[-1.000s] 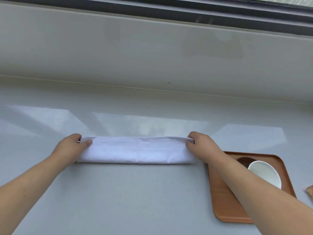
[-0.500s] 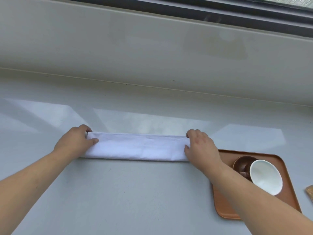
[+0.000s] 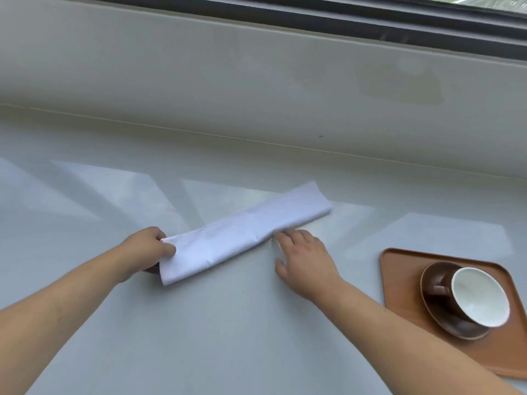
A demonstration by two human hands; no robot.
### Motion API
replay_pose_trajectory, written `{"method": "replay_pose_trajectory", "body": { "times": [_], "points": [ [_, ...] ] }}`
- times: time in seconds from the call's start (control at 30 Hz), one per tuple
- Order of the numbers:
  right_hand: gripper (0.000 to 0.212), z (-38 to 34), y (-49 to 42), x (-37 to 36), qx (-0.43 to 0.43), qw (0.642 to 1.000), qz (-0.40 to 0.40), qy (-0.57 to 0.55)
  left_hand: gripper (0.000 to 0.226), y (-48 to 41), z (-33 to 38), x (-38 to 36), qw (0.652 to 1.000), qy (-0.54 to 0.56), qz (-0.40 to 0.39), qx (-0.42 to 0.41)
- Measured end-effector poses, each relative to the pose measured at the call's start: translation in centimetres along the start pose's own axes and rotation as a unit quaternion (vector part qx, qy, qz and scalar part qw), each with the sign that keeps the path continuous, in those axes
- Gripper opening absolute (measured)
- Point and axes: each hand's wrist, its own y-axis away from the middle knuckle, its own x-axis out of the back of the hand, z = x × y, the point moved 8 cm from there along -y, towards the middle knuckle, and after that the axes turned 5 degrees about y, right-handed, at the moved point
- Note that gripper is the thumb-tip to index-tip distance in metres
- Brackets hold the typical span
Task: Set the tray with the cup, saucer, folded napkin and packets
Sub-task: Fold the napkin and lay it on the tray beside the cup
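Note:
A white napkin (image 3: 245,232), folded into a long strip, lies slanted on the pale counter, its far end pointing up and right. My left hand (image 3: 148,248) pinches its near left end. My right hand (image 3: 305,260) rests flat with fingers apart, fingertips touching the strip's lower edge near its middle. At the right, a brown wooden tray (image 3: 399,269) carries a dark brown saucer (image 3: 436,315) with a brown cup (image 3: 479,297), white inside, tipped toward me. No packets are in view.
The grey counter (image 3: 228,337) runs back to a low beige wall (image 3: 256,81) under a dark window frame. Bright window reflections cross the counter's surface behind the napkin.
The napkin strip has swung from level to slanted, right end farther away. My right hand has let go of that end and moved to the strip's middle. My left hand keeps its hold.

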Motion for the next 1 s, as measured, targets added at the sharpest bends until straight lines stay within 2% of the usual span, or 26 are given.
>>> {"method": "replay_pose_trajectory", "body": {
  "times": [0.07,0.13,0.23,0.33,0.4,0.53,0.6,0.67,0.7,0.77,0.83,0.9,0.97,1.0],
  "points": [
    [0.061,-0.3,-0.7,0.5,-0.025,1.0,0.002,-0.008,0.03,1.6,-1.2,-0.7,0.998,0.039,-0.046,0.026],
    [0.063,-2.0,-0.4,0.7,0.003,1.0,0.009,-0.003,0.038,3.5,-1.7,-2.0,0.991,0.064,-0.108,0.043],
    [0.077,-5.9,1.3,0.0,0.089,0.996,-0.003,0.007,0.03,6.6,-1.4,-4.7,0.975,0.07,-0.206,0.039],
    [0.086,-8.7,3.2,-0.8,0.14,0.99,-0.011,-0.006,0.023,9.5,-0.8,-7.1,0.961,0.082,-0.261,0.028],
    [0.073,-9.6,4.0,-0.6,0.149,0.988,-0.005,-0.035,0.024,11.1,-0.5,-8.6,0.95,0.085,-0.3,0.018],
    [0.029,-10.4,5.6,0.7,0.184,0.98,0.014,-0.072,0.034,13.1,-0.3,-10.4,0.931,0.045,-0.362,-0.005],
    [0.026,-10.4,6.8,0.8,0.191,0.977,-0.01,-0.092,0.043,12.6,-0.3,-9.8,0.948,0.006,-0.316,-0.029],
    [0.029,-10.1,8.3,0.7,0.186,0.975,-0.038,-0.113,0.042,11.1,0.1,-8.0,0.975,-0.069,-0.194,-0.085],
    [0.032,-10.0,9.2,0.5,0.184,0.974,-0.054,-0.12,0.034,10.5,0.6,-7.0,0.973,-0.143,-0.123,-0.136],
    [0.035,-9.8,11.0,0.2,0.19,0.969,-0.084,-0.135,0.019,10.0,1.7,-6.5,0.925,-0.292,-0.036,-0.243],
    [0.034,-9.6,12.5,0.0,0.189,0.963,-0.11,-0.159,0.04,10.0,1.7,-8.3,0.869,-0.378,-0.058,-0.313],
    [0.03,-9.4,13.3,-0.1,0.173,0.958,-0.131,-0.189,0.063,9.9,0.7,-10.0,0.829,-0.439,-0.101,-0.333],
    [0.027,-8.8,13.0,0.5,0.147,0.954,-0.142,-0.218,0.075,10.0,0.0,-11.5,0.807,-0.468,-0.116,-0.34],
    [0.027,-8.0,11.4,-0.1,0.129,0.946,-0.166,-0.248,0.078,8.7,0.0,-12.0,0.814,-0.46,-0.121,-0.332]
  ]
}}
